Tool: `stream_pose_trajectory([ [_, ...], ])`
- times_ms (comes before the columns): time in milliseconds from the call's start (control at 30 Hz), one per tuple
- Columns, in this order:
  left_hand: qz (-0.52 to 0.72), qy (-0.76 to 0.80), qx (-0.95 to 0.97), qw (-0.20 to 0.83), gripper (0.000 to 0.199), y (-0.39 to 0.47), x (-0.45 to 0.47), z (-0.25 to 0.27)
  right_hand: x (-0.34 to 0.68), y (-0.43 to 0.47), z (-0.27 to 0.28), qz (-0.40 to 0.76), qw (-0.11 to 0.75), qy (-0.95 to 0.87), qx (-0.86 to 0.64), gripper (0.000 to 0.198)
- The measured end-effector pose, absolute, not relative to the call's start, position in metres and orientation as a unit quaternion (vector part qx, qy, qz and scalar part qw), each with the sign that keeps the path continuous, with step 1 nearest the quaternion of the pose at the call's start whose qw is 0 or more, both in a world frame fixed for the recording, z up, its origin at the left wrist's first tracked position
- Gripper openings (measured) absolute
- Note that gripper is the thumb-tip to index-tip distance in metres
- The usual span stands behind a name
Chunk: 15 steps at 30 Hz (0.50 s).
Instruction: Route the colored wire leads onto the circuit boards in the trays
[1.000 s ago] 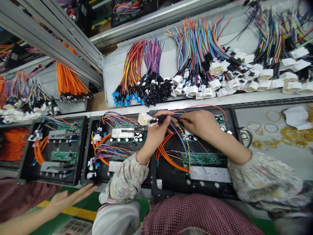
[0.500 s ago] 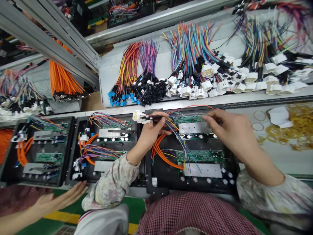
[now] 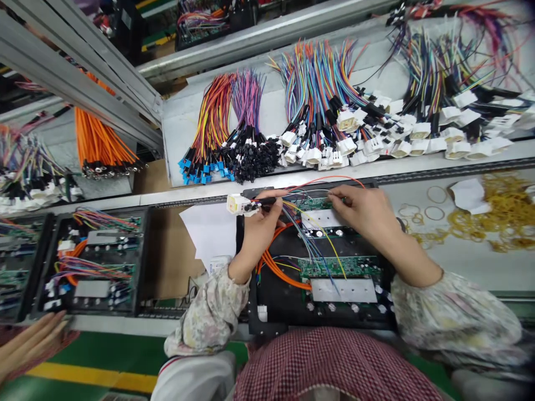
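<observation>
My left hand (image 3: 259, 229) is closed around the black sleeve of a wiring harness, just behind its white connector (image 3: 239, 204). Loose blue, yellow, grey and red wires fan out from it to the right. At the upper green circuit board (image 3: 311, 201), the fingers of my right hand (image 3: 363, 216) are pinched together on a thin wire from that harness; its tip is hidden. Both hands are over a black housing (image 3: 276, 309), which also holds a lower green board (image 3: 334, 266), a silver plate (image 3: 343, 290) and thick orange cables (image 3: 284, 273).
Behind the housing, a shelf bears bundled harnesses (image 3: 324, 83) with white, blue and black connectors. Rubber bands (image 3: 497, 217) lie at right. White paper (image 3: 209, 228) and brown cardboard (image 3: 167, 250) are at left, beside another filled housing (image 3: 144, 267). Another person's hand (image 3: 37, 340) is at lower left.
The neighbouring housings have slid left, exposing paper and cardboard, and the other person's hand has moved left too. My right hand has shifted left along the upper board, while my left keeps hold of the harness.
</observation>
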<state>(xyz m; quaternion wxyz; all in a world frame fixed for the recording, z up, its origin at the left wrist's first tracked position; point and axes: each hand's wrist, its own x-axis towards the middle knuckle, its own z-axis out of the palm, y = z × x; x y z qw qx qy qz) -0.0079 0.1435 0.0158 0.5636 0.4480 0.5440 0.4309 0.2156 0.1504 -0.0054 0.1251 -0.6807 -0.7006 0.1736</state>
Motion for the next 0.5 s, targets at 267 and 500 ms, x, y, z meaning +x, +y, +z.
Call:
stream_pose_trajectory([
  [267,0.435,0.539,0.433,0.577,0.015,0.144,-0.007,0.015,0.213,0.153,-0.008,0.164,0.122,-0.715,-0.669,0.031],
  [500,0.449,0.525,0.428,0.582,0.015,0.146,-0.01,0.007,0.212,0.133,0.017,0.147,0.15,-0.695,-0.688,0.034],
])
